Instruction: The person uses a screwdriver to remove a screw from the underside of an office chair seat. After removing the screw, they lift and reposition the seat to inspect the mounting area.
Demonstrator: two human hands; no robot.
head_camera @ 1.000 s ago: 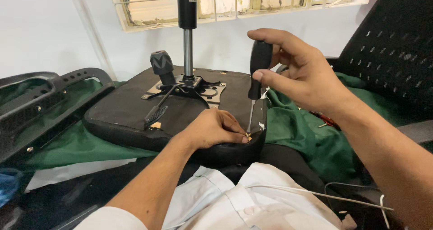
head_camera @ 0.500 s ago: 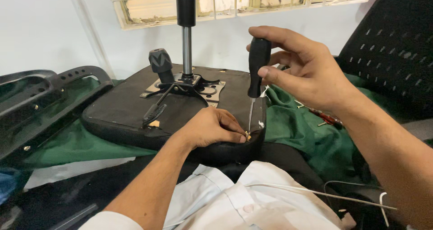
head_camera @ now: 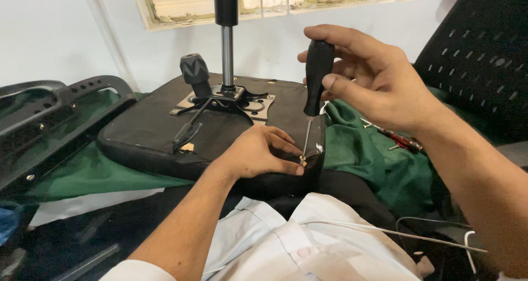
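An upturned black chair seat (head_camera: 154, 132) lies on a green cloth (head_camera: 374, 154), its underside facing up, with a metal mounting plate (head_camera: 258, 107) and an upright gas column (head_camera: 226, 36) fixed near its middle and a black lever knob (head_camera: 193, 69) just left of the column. The right hand (head_camera: 379, 80) is wrapped around the black handle of a screwdriver (head_camera: 317, 77), fingers curled over the top and the thumb pressed against the handle's side; the tool stands nearly upright, its thin shaft running down to the near right edge of the seat. There its tip meets a small brass-coloured screw (head_camera: 303, 160), which the left hand (head_camera: 261, 151) pinches between thumb and fingertips while the rest of that hand rests on the seat's near edge. Compared with half a second before, the right hand sits slightly lower and its grip on the handle looks a little more turned, while the left hand has stayed at the same spot on the seat edge. A second, red-handled tool (head_camera: 404, 142) lies on the cloth to the right, and a black armrest (head_camera: 49, 110) rests at the left.
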